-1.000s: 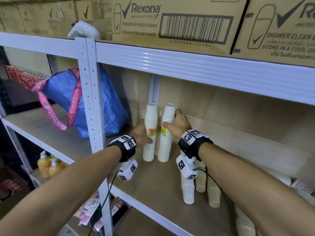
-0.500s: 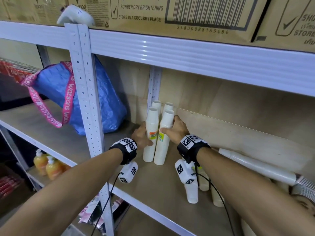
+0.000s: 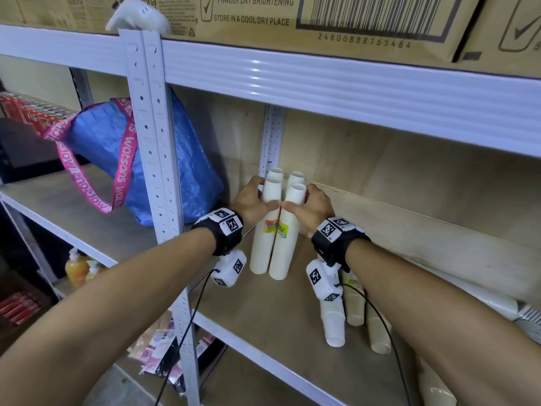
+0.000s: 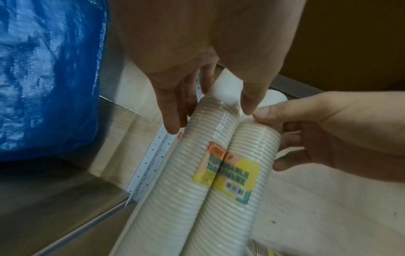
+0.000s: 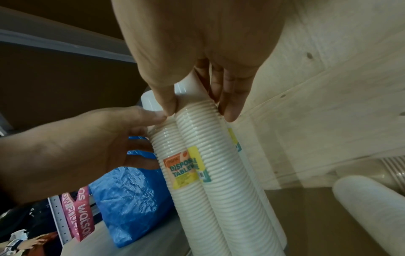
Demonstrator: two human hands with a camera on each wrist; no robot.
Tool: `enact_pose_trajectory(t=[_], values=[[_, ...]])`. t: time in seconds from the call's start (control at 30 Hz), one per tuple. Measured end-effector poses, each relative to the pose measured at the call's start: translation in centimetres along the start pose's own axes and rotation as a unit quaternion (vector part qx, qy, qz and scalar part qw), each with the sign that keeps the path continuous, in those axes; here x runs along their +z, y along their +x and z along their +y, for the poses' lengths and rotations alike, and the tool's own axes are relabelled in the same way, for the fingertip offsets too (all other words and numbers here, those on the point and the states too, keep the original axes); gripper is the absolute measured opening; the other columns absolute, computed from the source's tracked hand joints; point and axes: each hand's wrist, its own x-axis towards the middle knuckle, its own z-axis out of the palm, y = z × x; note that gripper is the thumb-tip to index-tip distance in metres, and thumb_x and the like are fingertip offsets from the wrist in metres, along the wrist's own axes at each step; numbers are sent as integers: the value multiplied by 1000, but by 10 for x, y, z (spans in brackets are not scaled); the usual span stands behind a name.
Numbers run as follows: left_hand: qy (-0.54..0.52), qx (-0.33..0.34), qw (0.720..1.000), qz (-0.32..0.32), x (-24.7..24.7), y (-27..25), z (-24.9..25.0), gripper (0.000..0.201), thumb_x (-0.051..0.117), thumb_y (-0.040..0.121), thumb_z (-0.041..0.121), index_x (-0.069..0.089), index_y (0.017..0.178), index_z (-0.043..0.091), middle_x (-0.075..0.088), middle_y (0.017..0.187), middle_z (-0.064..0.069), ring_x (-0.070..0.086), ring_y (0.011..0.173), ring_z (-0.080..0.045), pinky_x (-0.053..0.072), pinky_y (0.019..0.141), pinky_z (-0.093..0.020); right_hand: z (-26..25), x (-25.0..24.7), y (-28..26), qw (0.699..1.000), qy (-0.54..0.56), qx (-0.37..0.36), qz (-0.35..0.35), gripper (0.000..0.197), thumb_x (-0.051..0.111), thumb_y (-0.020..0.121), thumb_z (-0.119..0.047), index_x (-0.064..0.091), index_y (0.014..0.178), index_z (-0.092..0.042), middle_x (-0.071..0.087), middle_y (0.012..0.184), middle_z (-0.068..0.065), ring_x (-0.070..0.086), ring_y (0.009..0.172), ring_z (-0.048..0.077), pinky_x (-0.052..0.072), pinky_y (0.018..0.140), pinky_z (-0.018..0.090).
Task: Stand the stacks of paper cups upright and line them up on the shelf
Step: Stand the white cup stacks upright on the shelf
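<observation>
Four tall white paper cup stacks stand upright by the rear post of the shelf [image 3: 263, 332]. My left hand [image 3: 254, 200] grips the front left stack [image 3: 263, 244] near its top. My right hand [image 3: 311, 207] grips the front right stack [image 3: 285, 253], and my two thumbs touch in front. The two front stacks press side by side, labels facing me. Behind them show the tops of two more stacks [image 3: 275, 172]. In the left wrist view my fingers [image 4: 173, 121] and thumb flank the left stack [image 4: 192, 173]. In the right wrist view my fingers [image 5: 228, 107] clasp the right stack [image 5: 221, 173].
A blue bag [image 3: 187, 177] sits left of the stacks, past the front post [image 3: 152, 142]. Three shorter cup stacks [image 3: 332, 323] stand under my right forearm. A wrapped stack [image 3: 483, 300] lies flat along the back right. The upper shelf beam [image 3: 351, 83] hangs close overhead.
Both hands have slid up towards the tops of the front two stacks and the thumbs now meet. My view rose, so the two rear stacks show behind.
</observation>
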Motion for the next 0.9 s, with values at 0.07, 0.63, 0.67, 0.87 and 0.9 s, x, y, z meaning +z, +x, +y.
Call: enact_pose_trajectory(t=[0.07, 0.63, 0.67, 0.87, 0.9], values=[[26, 8, 1000, -7, -4, 4, 3, 53, 73, 81, 36, 49, 125, 21, 61, 105, 7, 60, 90, -12, 43, 64, -18, 0, 0, 1, 1000, 1, 1, -6, 43, 74, 71, -35, 57, 106, -17, 65, 105, 1, 63, 95, 21, 54, 83, 38], [69, 21, 997, -30, -12, 9, 12, 39, 71, 82, 25, 59, 117, 16, 68, 110, -1, 64, 94, -18, 54, 84, -35, 0, -3, 10, 999, 6, -14, -32, 50, 70, 79, -18, 52, 127, -14, 63, 118, 2, 54, 93, 14, 38, 75, 23], [70, 20, 997, -31, -12, 10, 12, 38, 71, 82, 25, 59, 117, 16, 68, 110, -1, 63, 94, -18, 54, 84, -34, 1, -3, 10, 999, 8, -15, -33, 51, 69, 79, -17, 52, 127, -14, 63, 119, 2, 54, 94, 13, 38, 76, 23], [74, 19, 996, -41, -12, 11, 12, 43, 71, 83, 27, 56, 122, 16, 66, 115, -3, 63, 96, -18, 53, 84, -33, 3, -4, 8, 999, 43, -10, -28, 55, 72, 78, -16, 52, 129, -17, 64, 117, -1, 59, 96, 14, 42, 77, 24], [74, 21, 996, -39, -12, 11, 13, 46, 71, 83, 26, 55, 125, 16, 66, 117, -4, 61, 95, -17, 52, 83, -31, 4, -5, 8, 998, 48, -8, -28, 56, 73, 77, -17, 52, 129, -18, 64, 116, -1, 60, 97, 14, 43, 76, 24]])
